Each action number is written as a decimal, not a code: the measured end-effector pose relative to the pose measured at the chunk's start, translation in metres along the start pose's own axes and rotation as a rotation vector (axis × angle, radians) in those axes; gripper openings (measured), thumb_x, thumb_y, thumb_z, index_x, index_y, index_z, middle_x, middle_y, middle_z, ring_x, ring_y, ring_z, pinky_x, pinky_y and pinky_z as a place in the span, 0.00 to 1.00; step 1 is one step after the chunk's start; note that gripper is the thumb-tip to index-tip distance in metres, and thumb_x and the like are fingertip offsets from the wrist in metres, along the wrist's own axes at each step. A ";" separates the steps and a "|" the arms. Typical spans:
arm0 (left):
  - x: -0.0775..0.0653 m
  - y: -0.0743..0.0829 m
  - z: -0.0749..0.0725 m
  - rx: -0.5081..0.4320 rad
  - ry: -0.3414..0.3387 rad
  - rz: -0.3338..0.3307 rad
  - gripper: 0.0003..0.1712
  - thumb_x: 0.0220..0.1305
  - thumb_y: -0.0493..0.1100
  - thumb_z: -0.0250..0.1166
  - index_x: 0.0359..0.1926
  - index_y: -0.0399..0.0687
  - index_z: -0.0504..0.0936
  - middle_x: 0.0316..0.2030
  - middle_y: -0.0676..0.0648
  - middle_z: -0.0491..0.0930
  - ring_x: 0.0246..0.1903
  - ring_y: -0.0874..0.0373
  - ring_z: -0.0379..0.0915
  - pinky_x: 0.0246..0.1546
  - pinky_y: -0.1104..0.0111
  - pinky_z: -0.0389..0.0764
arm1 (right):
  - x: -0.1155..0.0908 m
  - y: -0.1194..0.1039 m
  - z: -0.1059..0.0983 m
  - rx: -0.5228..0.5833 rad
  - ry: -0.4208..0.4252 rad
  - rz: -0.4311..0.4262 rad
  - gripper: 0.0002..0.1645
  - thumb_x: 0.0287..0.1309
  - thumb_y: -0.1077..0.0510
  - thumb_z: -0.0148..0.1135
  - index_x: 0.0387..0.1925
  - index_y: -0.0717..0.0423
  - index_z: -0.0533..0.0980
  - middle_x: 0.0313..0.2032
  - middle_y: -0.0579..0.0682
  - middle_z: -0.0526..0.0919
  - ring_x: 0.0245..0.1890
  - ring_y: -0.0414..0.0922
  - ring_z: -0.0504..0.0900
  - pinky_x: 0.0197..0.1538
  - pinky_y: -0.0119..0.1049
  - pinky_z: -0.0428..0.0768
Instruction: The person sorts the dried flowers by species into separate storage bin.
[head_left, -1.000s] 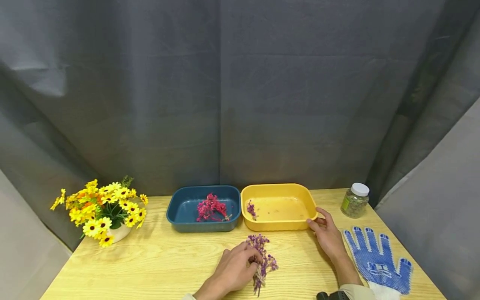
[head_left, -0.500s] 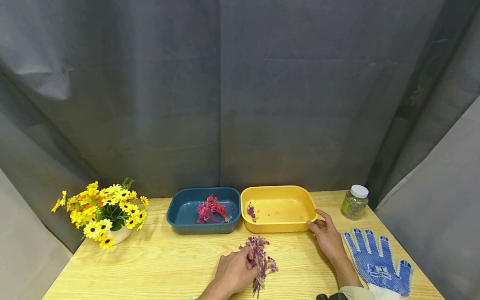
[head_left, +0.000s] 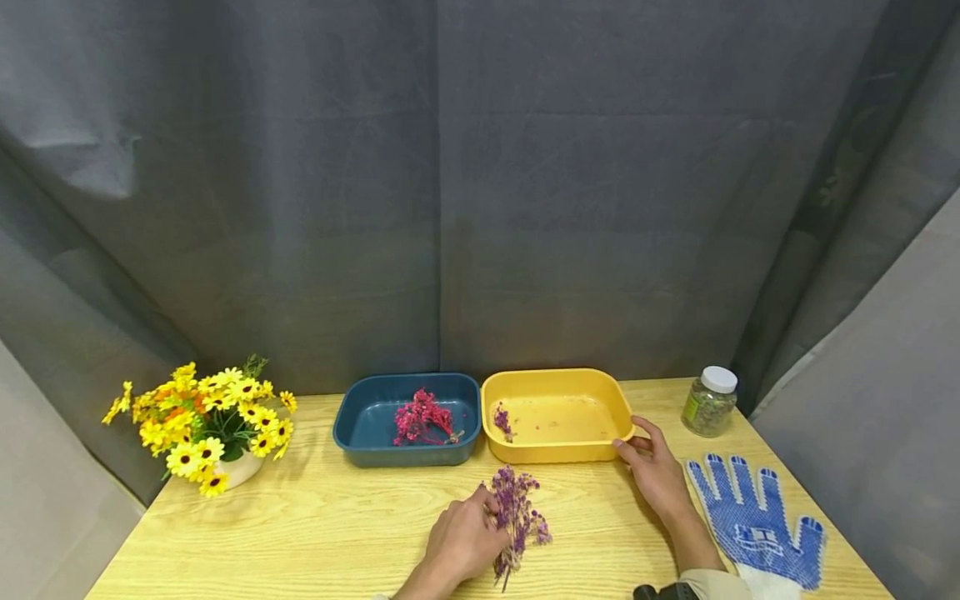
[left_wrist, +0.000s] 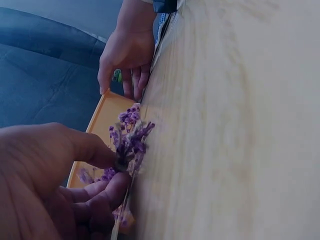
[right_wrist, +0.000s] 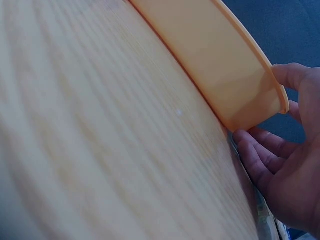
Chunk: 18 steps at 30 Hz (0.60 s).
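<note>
In the head view my left hand [head_left: 465,537] pinches a bunch of dried purple flowers [head_left: 516,504] in front of the trays. The left wrist view shows thumb and forefinger closed on the stems, just below the purple heads [left_wrist: 131,137]. My right hand [head_left: 656,473] holds the front right corner of a yellow tray [head_left: 555,452]. Seen from the right wrist, the thumb lies on the rim of the tray [right_wrist: 215,60] while the other fingers sit at its lower corner. A small purple sprig [head_left: 502,422] lies at the left end inside this tray.
A dark blue tray [head_left: 408,457] with a pink dried flower sprig [head_left: 422,417] stands left of the yellow one. Yellow artificial flowers [head_left: 217,417] in a white pot are at the far left. A white-lidded jar [head_left: 709,404] and a blue-and-white glove [head_left: 757,521] lie to the right.
My left hand has shifted its hold on the purple flowers, and the bunch has moved slightly left, its stem ends drawn up a little. The right hand stays at the yellow tray's corner.
</note>
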<state>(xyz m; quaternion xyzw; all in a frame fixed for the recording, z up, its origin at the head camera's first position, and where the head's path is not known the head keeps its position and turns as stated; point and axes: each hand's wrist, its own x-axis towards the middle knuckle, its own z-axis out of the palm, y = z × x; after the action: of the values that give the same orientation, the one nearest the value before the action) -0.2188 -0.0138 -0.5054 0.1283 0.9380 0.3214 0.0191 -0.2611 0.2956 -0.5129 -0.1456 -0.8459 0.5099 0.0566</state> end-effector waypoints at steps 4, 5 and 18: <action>0.002 -0.003 -0.003 -0.051 -0.004 -0.031 0.19 0.44 0.45 0.67 0.42 0.52 0.77 0.17 0.62 0.73 0.17 0.66 0.66 0.19 0.70 0.65 | 0.000 0.000 -0.001 -0.001 0.008 0.000 0.42 0.64 0.37 0.55 0.74 0.40 0.52 0.64 0.59 0.71 0.63 0.55 0.74 0.47 0.29 0.73; 0.003 -0.004 -0.004 -0.074 -0.015 -0.040 0.21 0.45 0.45 0.67 0.44 0.50 0.77 0.18 0.62 0.74 0.17 0.65 0.67 0.20 0.69 0.66 | 0.001 0.000 -0.001 -0.002 0.011 0.000 0.42 0.64 0.36 0.55 0.74 0.40 0.52 0.64 0.59 0.71 0.63 0.55 0.74 0.47 0.29 0.73; 0.002 -0.008 -0.015 -0.403 -0.161 -0.134 0.13 0.57 0.47 0.69 0.41 0.46 0.82 0.26 0.53 0.80 0.25 0.60 0.73 0.32 0.63 0.75 | 0.001 0.000 -0.001 0.016 0.005 0.002 0.42 0.64 0.37 0.55 0.73 0.40 0.52 0.64 0.59 0.70 0.63 0.55 0.74 0.47 0.29 0.74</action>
<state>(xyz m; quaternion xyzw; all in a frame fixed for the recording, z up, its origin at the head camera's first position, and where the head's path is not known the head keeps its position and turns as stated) -0.2240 -0.0289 -0.4984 0.0844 0.8567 0.4890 0.1406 -0.2620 0.2968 -0.5128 -0.1473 -0.8415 0.5165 0.0593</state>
